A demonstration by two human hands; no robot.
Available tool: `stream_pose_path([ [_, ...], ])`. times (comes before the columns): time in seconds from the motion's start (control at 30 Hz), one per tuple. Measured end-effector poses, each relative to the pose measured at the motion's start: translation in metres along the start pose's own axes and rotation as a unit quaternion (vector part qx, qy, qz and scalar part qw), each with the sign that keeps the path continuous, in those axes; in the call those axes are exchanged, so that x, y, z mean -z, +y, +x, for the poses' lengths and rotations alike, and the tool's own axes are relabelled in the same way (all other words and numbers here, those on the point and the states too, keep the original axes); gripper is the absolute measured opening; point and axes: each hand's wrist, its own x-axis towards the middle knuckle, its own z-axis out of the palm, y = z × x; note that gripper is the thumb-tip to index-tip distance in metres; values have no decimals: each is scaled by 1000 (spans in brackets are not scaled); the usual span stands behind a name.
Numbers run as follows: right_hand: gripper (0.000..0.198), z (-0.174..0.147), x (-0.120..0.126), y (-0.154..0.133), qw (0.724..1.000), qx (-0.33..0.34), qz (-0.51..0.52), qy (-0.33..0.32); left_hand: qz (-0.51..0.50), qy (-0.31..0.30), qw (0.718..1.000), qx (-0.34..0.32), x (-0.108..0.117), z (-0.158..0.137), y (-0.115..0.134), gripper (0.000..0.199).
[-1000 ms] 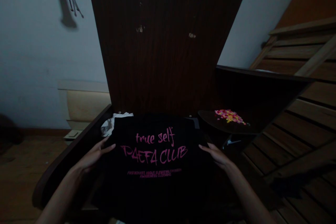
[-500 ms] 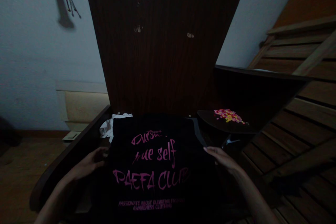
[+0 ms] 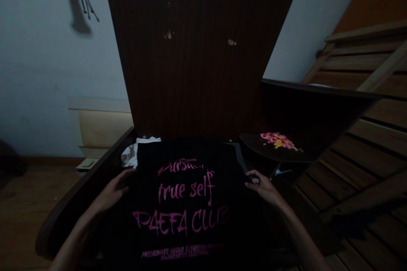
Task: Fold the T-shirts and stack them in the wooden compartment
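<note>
A black T-shirt [image 3: 187,203] lies spread in front of me with its pink lettering facing up. The words "true self" show near its middle, and larger letters run below. At the shirt's left side, my left hand [image 3: 116,189] has its fingers closed on the dark cloth. My right hand [image 3: 261,186] pinches the opposite side, thumb and fingers curled around the edge. Dim light hides the shirt's lower outline against the dark surroundings.
A tall dark wooden panel [image 3: 197,59] rises behind the shirt. White cloth [image 3: 129,155] lies at the left back corner. On the right, small pink and yellow pieces [image 3: 278,140] are heaped on a dark shelf [image 3: 254,146]. Wooden slats [image 3: 378,144] stand farther right.
Both hands have closed in on the shirt's sides and gripped the cloth. The right hand's fingers have curled, and the shirt's printed front has shifted slightly, with fewer creases over the lettering.
</note>
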Motion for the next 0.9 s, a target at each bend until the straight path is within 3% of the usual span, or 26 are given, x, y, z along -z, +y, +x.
stream_pose_path([
  [0.13, 35, -3, -3, -3, 980, 29, -194, 33, 110, -107, 988, -1, 13, -8, -4, 44],
  [0.2, 37, -3, -9, -9, 956, 52, -276, 84, 191, -80, 978, -26, 10, -6, -3, 34],
  [0.27, 38, -1, -16, -16, 931, 108, -328, 116, 248, -11, 967, -63, 0, 1, 0, 38],
  [0.37, 30, 3, -25, -25, 899, 207, -370, 111, 307, 37, 944, -120, -20, 15, 4, 43],
  [0.5, 20, 12, -35, -27, 860, 280, -415, 99, 374, -55, 913, -153, -43, 30, 5, 33],
  [0.6, 22, 18, -42, -26, 840, 269, -462, 93, 384, -101, 903, -163, -48, 35, 5, 28],
  [0.73, 20, 26, -42, -28, 847, 240, -472, 42, 370, -124, 905, -168, -43, 39, 10, 24],
  [0.83, 20, 43, -32, -32, 883, 244, -401, 4, 344, -125, 916, -166, -42, 43, 21, 29],
  [0.9, 23, 62, -24, -34, 904, 254, -343, 15, 320, -106, 924, -181, -49, 48, 35, 34],
])
